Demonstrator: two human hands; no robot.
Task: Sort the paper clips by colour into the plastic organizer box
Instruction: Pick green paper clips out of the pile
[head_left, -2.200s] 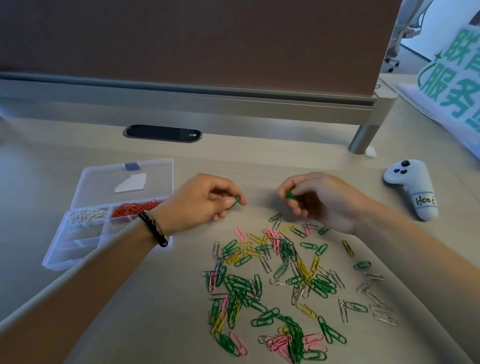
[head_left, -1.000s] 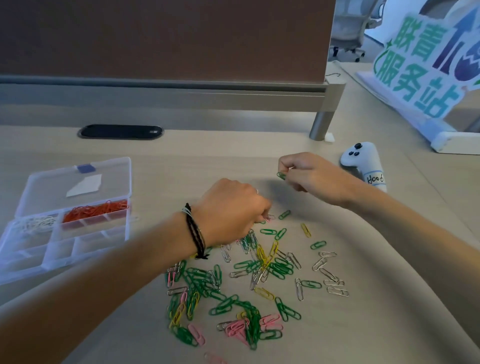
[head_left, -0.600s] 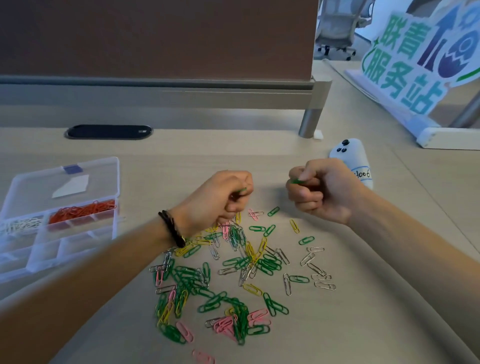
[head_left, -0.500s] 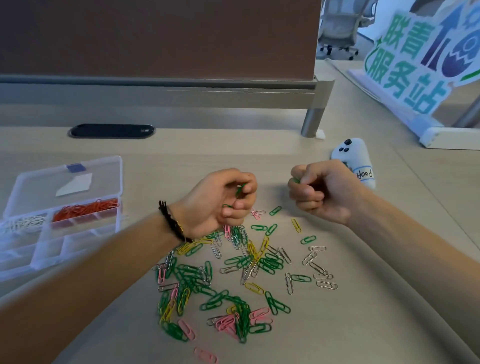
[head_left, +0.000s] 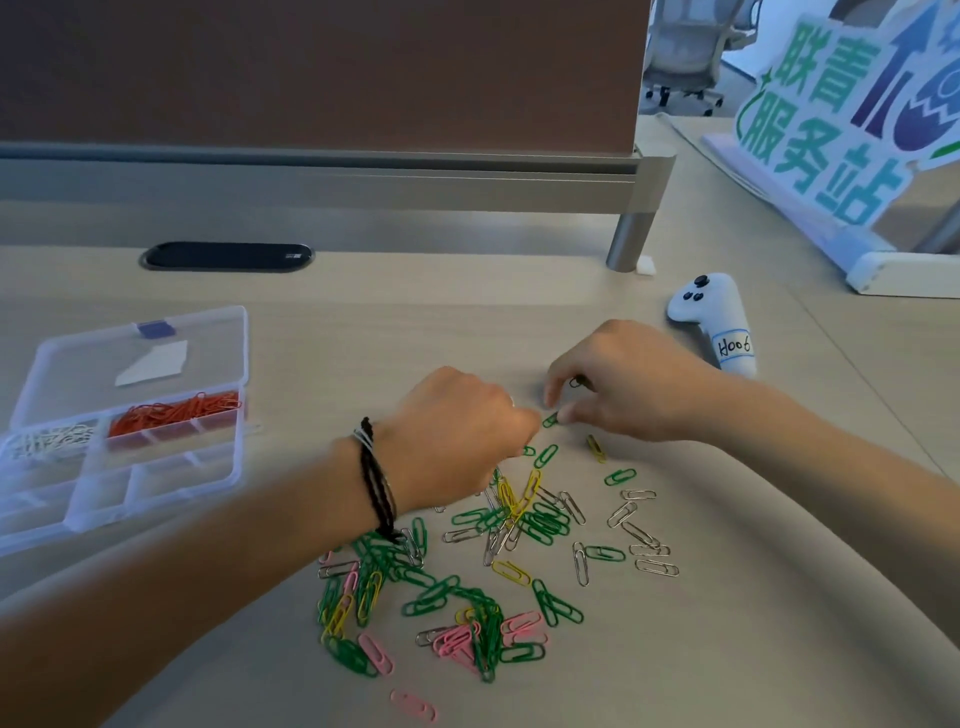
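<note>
While our left hand curled knuckles-up over the pile's far edge, grasp hidden, our right hand pinched a green clip lying diagonally, organizer box far left.

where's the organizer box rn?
Head view, far left: the organizer box sits open on the desk, left of the left hand.

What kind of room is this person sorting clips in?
Most likely an open-plan office. The desk has a partition screen along its back edge and a cable grommet, and a swivel chair stands behind it.
</note>
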